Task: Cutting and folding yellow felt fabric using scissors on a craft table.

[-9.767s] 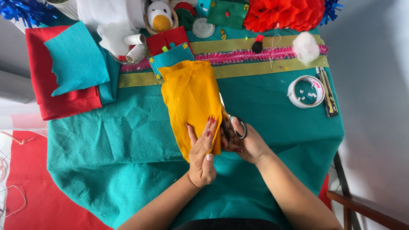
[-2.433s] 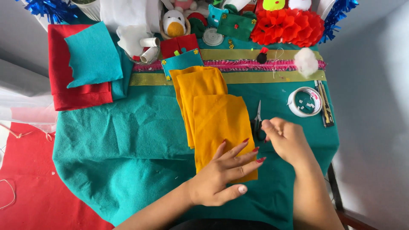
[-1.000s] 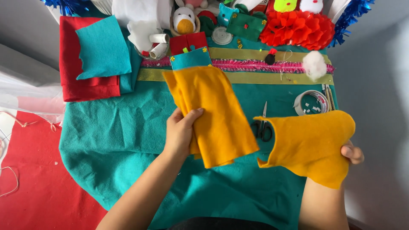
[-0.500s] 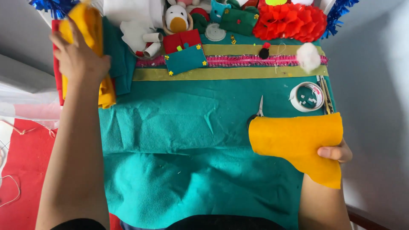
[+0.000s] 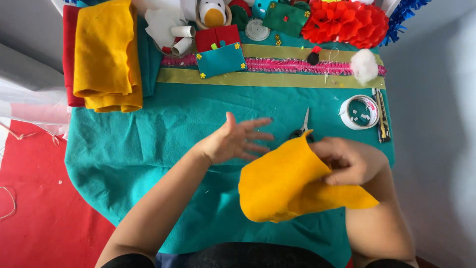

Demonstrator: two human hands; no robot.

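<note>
Yellow felt cut piece (image 5: 285, 181) held in right hand (image 5: 349, 161), low over the teal felt cloth (image 5: 148, 149) on the worktop.
The left hand (image 5: 233, 141), which half a second ago set the folded yellow felt (image 5: 106, 52) on the far-left stack, has returned empty, fingers spread, just left of the piece; stock is set aside. Scissors (image 5: 302, 129) lie just behind it.

A plain mustard-yellow cut piece of felt (image 5: 285, 181) lies over a plain teal felt sheet (image 5: 148, 144), with a folded stack of the same yellow felt (image 5: 106, 54) on red felt (image 5: 69, 49). A pink sequin ribbon (image 5: 297, 65) runs between olive-gold bands (image 5: 277, 79), beside a red paper pom-pom flower (image 5: 344, 21) and a white fluffy ball (image 5: 364, 66).
</note>
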